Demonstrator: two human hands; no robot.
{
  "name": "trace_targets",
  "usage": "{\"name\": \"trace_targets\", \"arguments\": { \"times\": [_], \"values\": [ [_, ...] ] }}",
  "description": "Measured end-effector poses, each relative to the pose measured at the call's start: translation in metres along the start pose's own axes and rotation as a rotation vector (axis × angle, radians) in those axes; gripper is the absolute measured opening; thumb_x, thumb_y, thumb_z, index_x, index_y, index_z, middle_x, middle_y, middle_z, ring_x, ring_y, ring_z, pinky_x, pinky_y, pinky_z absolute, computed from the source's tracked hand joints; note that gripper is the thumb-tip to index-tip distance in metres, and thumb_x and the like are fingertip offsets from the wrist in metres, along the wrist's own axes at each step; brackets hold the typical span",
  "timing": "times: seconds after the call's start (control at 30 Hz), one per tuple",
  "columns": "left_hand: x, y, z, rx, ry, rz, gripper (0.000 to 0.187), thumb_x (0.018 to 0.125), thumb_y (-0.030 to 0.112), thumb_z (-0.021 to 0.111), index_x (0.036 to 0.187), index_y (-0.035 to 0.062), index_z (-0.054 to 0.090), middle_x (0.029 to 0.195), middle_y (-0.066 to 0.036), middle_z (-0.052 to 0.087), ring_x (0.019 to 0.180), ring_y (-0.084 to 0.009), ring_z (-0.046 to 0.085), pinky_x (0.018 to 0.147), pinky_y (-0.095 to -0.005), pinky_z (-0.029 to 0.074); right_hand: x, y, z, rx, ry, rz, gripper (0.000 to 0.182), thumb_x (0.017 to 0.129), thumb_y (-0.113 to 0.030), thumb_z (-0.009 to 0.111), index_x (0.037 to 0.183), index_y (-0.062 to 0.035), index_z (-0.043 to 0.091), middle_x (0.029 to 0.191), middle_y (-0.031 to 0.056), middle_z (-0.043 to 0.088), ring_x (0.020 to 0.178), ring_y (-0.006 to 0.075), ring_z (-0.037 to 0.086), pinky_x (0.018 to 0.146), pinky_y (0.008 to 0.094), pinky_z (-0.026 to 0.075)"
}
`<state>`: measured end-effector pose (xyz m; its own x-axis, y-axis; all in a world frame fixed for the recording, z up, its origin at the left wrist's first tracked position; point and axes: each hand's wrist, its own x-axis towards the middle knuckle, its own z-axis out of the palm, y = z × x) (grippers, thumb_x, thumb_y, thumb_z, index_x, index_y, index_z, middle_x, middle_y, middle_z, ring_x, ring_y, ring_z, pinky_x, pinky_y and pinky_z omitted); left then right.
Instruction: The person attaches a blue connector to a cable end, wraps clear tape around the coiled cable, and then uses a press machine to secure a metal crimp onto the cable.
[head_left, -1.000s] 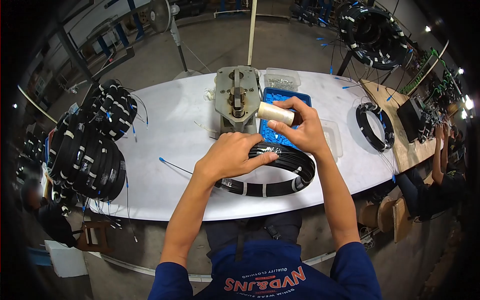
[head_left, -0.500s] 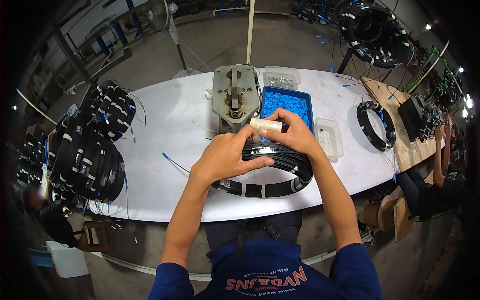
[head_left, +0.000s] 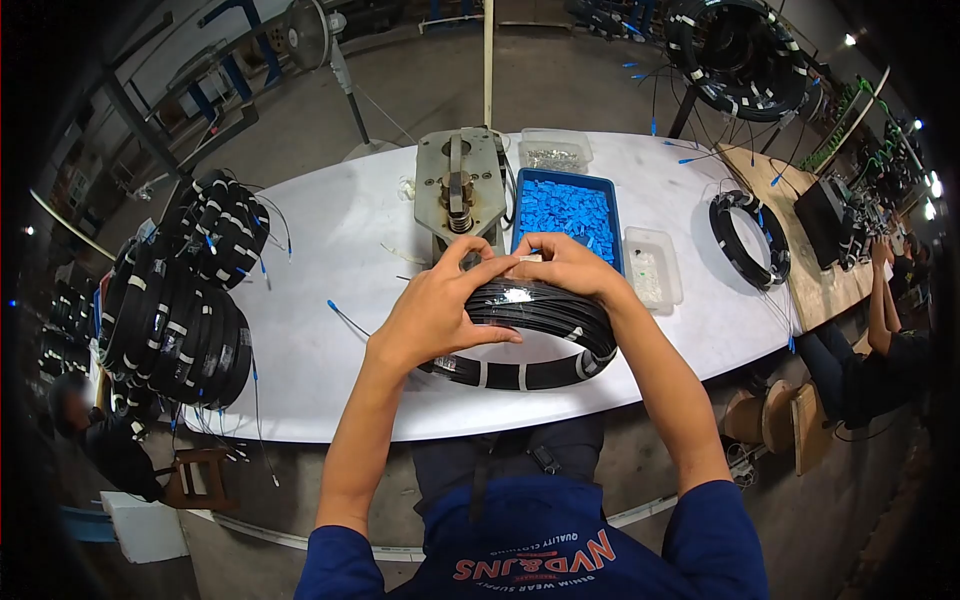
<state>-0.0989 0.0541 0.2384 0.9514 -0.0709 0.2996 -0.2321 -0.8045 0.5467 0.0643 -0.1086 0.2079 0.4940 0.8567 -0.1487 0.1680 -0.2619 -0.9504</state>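
A coil of black cable rests on the white table before me, bound at intervals with pale bands and a shiny clear wrap. My left hand spans the coil's far left part, thumb over the inner opening and fingers bent over the far side. Just beside them, my right hand closes around a cream tape roll, mostly hidden by its fingers. The fingertips of both hands nearly meet above the coil. A loose cable end with a blue connector sticks out to the left.
Beyond my hands stands a metal press. Right of it are a blue tray of blue parts and two clear containers. Stacked coils fill the left side; another coil lies right. Other people sit at both sides.
The tape roll has turned and dropped behind the right fingers, so less of it shows. My left fingers have arched up over the coil's far side, and its thumb has shifted slightly down-left.
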Motion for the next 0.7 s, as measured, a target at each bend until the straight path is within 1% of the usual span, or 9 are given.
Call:
{"name": "trace_targets", "arguments": {
  "times": [0.07,0.13,0.27,0.33,0.43,0.57,0.6,0.67,0.7],
  "values": [
    [0.0,0.0,0.0,-0.033,0.02,-0.017,0.072,0.061,0.031,0.09,0.123,0.0098,0.06,0.12,-0.01,0.054,0.102,-0.0316,0.062,0.085,-0.0411,0.052,-0.001,0.0,0.002,0.031,-0.001,-0.003,0.029,0.078,-0.029,0.078,0.087,-0.0046,0.065,0.078,0.0052,0.067,0.072,0.0114,0.06,0.063,0.0251,0.047],
    [0.001,-0.001,0.0,-0.044,0.019,-0.023,0.072,0.061,0.027,0.089,0.123,0.0097,0.058,0.12,-0.009,0.054,0.103,-0.0314,0.062,0.085,-0.041,0.052,-0.003,-0.002,0.004,0.029,0.033,-0.002,0.026,0.084,-0.029,0.074,0.091,-0.0064,0.064,0.076,0.0005,0.064,0.066,0.0054,0.055,0.058,0.0214,0.041],
    [0.002,-0.005,0.003,-0.07,0.07,0.008,0.071,0.061,0.021,0.087,0.123,0.0101,0.055,0.119,-0.009,0.054,0.101,-0.0316,0.062,0.084,-0.041,0.052,-0.002,0.004,0.002,0.074,0.045,-0.042,0.029,0.084,-0.033,0.075,0.091,-0.0071,0.063,0.078,0.0002,0.064,0.067,0.0044,0.055,0.058,0.0204,0.04],
    [0.001,-0.006,0.003,-0.059,0.071,0.013,0.071,0.061,0.021,0.087,0.124,0.0106,0.055,0.118,-0.009,0.054,0.1,-0.0319,0.063,0.083,-0.0411,0.052,0.002,0.013,0.0,0.177,0.061,-0.041,0.035,0.082,-0.035,0.078,0.094,-0.0055,0.063,0.075,0.0011,0.064,0.063,0.006,0.054,0.055,0.0214,0.04],
    [0.0,-0.005,0.001,-0.039,0.043,-0.004,0.07,0.061,0.021,0.087,0.123,0.0114,0.055,0.117,-0.009,0.053,0.098,-0.0325,0.063,0.082,-0.0415,0.052,0.005,0.019,0.001,0.237,0.051,-0.028,0.032,0.083,-0.034,0.077,0.094,-0.006,0.063,0.073,0.0002,0.062,0.06,0.0051,0.051,0.053,0.0215,0.038],
    [0.0,-0.005,0.002,0.007,0.029,-0.022,0.066,0.061,0.024,0.086,0.12,0.0108,0.058,0.116,-0.009,0.053,0.094,-0.0336,0.064,0.079,-0.042,0.052,0.003,0.016,0.003,0.237,0.055,-0.01,0.032,0.083,-0.032,0.077,0.095,-0.0058,0.064,0.074,0.0005,0.063,0.061,0.0056,0.052,0.054,0.0221,0.039],
    [0.0,-0.006,0.002,0.006,0.03,-0.023,0.066,0.061,0.024,0.086,0.12,0.0108,0.058,0.116,-0.009,0.053,0.094,-0.0336,0.064,0.079,-0.042,0.052,0.004,0.017,0.002,0.193,0.061,-0.045,0.032,0.083,-0.032,0.077,0.095,-0.005,0.064,0.076,0.0019,0.064,0.063,0.0066,0.054,0.055,0.0226,0.041],
    [0.002,-0.009,0.004,0.031,0.05,0.032,0.058,0.064,0.027,0.082,0.115,0.0093,0.061,0.115,-0.009,0.052,0.086,-0.0334,0.064,0.073,-0.0441,0.054,0.005,0.017,0.002,0.148,0.066,-0.079,0.033,0.082,-0.031,0.077,0.096,-0.0042,0.064,0.078,0.0033,0.065,0.065,0.0077,0.056,0.056,0.023,0.042],
    [0.003,-0.011,0.005,0.031,0.05,0.032,0.058,0.064,0.027,0.082,0.115,0.0093,0.061,0.115,-0.009,0.052,0.086,-0.0334,0.064,0.073,-0.0441,0.054,0.005,0.017,0.003,0.122,0.108,-0.115,0.034,0.082,-0.03,0.078,0.096,-0.0033,0.064,0.081,0.0047,0.067,0.067,0.009,0.058,0.058,0.0238,0.044]
  ]
}}
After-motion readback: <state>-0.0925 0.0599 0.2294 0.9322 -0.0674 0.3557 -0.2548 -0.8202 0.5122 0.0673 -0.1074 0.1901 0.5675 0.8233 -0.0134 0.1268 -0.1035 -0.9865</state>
